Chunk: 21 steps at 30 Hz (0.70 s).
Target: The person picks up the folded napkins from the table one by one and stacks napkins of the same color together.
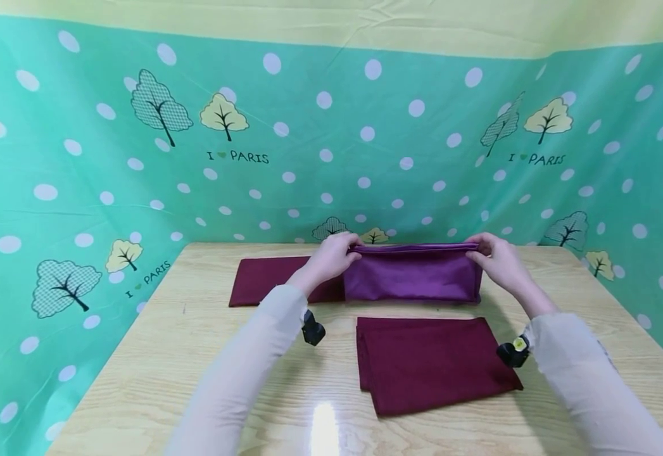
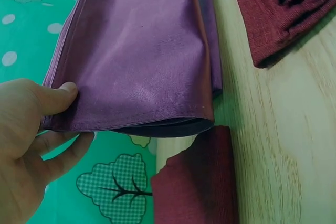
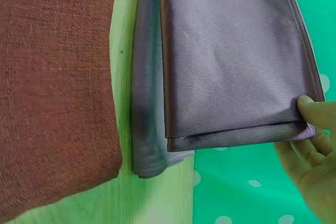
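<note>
A folded purple cloth [image 1: 413, 278] hangs in front of me at the back of the table, held up by its top edge. My left hand [image 1: 335, 252] pinches one top corner between thumb and fingers, and the left wrist view shows the thumb lying on the purple fabric [image 2: 136, 66]. At the other top corner my right hand [image 1: 498, 258] pinches the layers. In the right wrist view, more purple fabric [image 3: 148, 103] stands close beside the held part; whether it belongs to the same cloth I cannot tell.
A folded maroon cloth [image 1: 436, 364] lies on the wooden table [image 1: 194, 380], nearer to me. Another folded maroon cloth [image 1: 268, 275] lies at the back left, partly hidden by my left hand and the purple cloth. Behind the table hangs a green dotted curtain [image 1: 308, 126].
</note>
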Tool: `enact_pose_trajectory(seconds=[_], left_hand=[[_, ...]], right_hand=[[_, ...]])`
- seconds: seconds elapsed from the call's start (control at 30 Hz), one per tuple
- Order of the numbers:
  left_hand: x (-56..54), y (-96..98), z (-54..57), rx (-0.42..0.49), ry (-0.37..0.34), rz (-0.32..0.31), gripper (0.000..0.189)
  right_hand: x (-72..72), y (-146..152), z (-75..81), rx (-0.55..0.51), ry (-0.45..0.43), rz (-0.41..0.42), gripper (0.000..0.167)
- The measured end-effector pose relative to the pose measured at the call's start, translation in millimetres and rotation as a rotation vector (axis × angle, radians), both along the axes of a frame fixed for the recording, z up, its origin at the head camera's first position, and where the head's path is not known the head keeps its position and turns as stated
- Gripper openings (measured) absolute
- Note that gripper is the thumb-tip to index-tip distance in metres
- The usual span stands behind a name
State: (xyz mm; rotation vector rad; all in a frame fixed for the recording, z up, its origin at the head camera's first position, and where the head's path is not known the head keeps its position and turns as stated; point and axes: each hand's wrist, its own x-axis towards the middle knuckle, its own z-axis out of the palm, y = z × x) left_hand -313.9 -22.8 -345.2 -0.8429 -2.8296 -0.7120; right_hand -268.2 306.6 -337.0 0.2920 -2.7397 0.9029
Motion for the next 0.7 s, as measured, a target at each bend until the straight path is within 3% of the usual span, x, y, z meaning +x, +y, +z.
enact_pose_trajectory(seconds=[0.3,0.7], left_hand=[[-5.9,7.8,-5.3,0.049,-0.062,0.019,0.021],[-13.4,15.9,-11.0,0.106,-0.115,0.010,0.023]], right_hand=[[-3.4,5.7,-0.1,0.024,0.013,-0.018,0.024],[-7.0,13.6,-2.8,0.016,-0.041,-0.010,0.025]])
